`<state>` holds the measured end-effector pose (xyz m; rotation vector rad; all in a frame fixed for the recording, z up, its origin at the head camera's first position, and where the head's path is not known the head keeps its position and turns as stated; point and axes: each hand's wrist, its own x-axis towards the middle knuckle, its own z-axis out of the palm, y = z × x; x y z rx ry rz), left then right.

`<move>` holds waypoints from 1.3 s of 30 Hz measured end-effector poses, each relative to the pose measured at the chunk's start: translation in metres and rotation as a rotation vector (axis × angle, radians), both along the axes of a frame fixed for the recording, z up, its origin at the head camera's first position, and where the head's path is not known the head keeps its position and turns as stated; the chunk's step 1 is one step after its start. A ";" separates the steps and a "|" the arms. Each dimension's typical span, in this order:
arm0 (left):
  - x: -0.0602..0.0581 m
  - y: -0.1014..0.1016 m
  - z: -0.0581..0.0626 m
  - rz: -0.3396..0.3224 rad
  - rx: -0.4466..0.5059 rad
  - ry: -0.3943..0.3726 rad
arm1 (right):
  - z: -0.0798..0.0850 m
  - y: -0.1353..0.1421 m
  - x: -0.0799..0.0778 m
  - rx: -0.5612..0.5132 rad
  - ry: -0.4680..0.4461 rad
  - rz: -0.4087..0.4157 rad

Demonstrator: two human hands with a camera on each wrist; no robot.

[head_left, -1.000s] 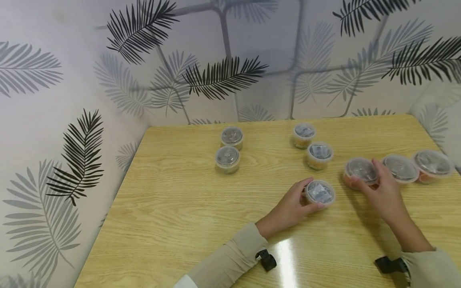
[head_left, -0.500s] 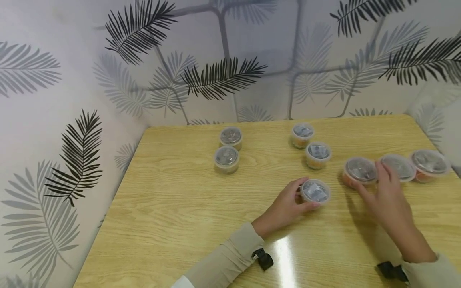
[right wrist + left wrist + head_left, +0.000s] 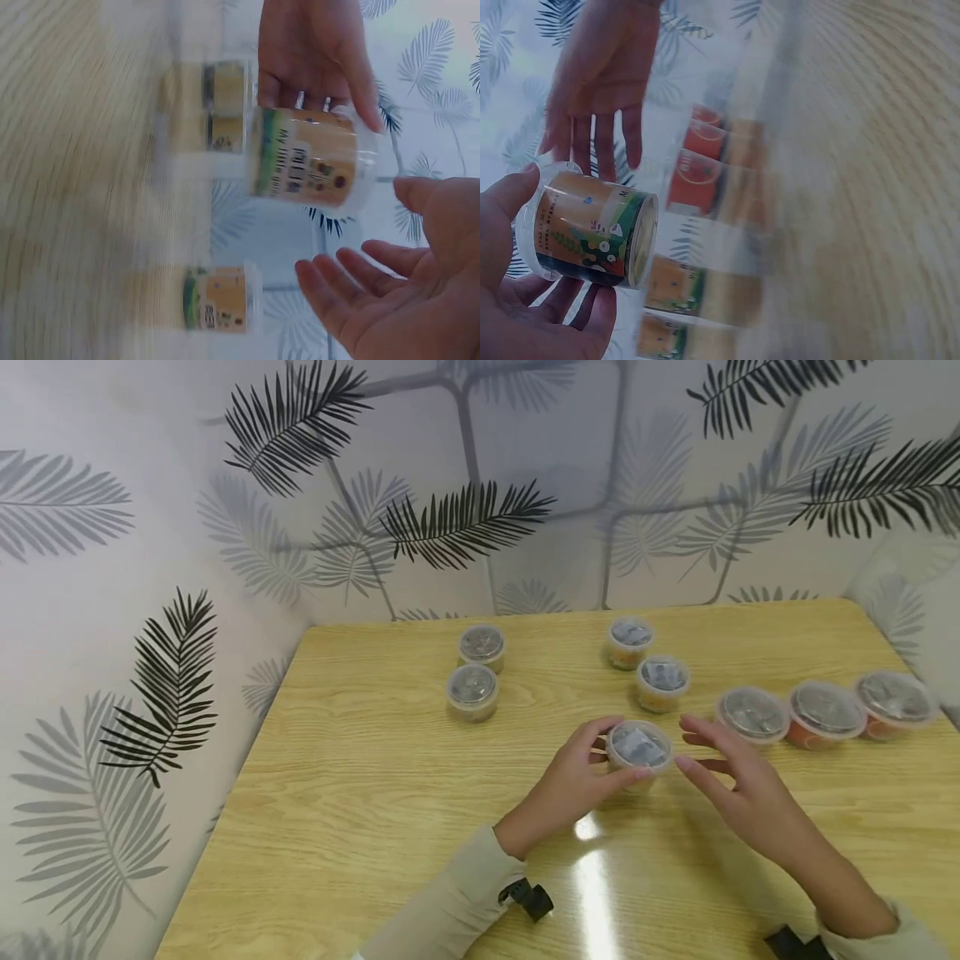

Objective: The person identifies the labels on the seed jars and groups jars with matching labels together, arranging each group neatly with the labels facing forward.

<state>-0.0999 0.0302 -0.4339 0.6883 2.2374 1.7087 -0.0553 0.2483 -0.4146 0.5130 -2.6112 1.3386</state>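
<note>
My left hand (image 3: 562,789) grips a small clear plastic tub (image 3: 639,747) from its left side, thumb in front and fingers behind. In the left wrist view the tub (image 3: 592,225) shows an orange and green printed label, and a silvery packet sits under its round lid. My right hand (image 3: 757,806) is just to the right of this tub, fingers spread and parted, holding nothing. Its fingertips come close to the tub's right side in the head view. In the right wrist view the right palm (image 3: 405,292) faces the labelled tub (image 3: 307,161).
Three wider tubs with red labels stand in a row at right, the nearest tub (image 3: 752,714) behind my right hand. Two similar small tubs (image 3: 663,683) stand behind the held one. Another lidded pair (image 3: 473,691) is farther left on the wooden table (image 3: 360,760).
My right hand has let go of the red-labelled tubs and moved left toward the left hand. The left hand has shifted left with its tub.
</note>
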 end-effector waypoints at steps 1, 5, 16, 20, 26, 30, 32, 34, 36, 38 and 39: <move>0.002 -0.002 0.003 -0.001 0.009 0.002 | 0.000 -0.003 0.000 -0.023 -0.005 0.028; 0.010 -0.009 0.014 -0.007 0.024 0.010 | -0.003 -0.014 0.002 -0.109 -0.017 0.137; 0.017 -0.012 0.014 -0.025 0.076 0.056 | -0.004 -0.029 0.007 -0.313 -0.025 0.212; 0.017 -0.011 0.014 -0.049 0.081 0.042 | -0.005 -0.029 0.008 -0.364 -0.051 0.243; 0.023 -0.011 0.026 -0.068 0.078 -0.003 | -0.007 -0.031 0.009 -0.368 -0.083 0.243; 0.029 -0.014 0.041 -0.067 0.086 -0.013 | -0.008 -0.032 0.008 -0.393 -0.087 0.228; 0.031 -0.015 0.044 -0.059 0.086 -0.005 | -0.009 -0.032 0.008 -0.407 -0.083 0.209; 0.032 -0.017 0.046 -0.054 0.095 -0.003 | -0.010 -0.031 0.007 -0.414 -0.075 0.182; 0.032 -0.019 0.045 -0.054 0.113 0.009 | -0.010 -0.030 0.007 -0.411 -0.067 0.152; 0.031 -0.021 0.045 -0.063 0.134 0.006 | -0.010 -0.029 0.007 -0.402 -0.062 0.124; 0.030 -0.022 0.045 -0.065 0.142 0.000 | -0.009 -0.028 0.007 -0.396 -0.059 0.109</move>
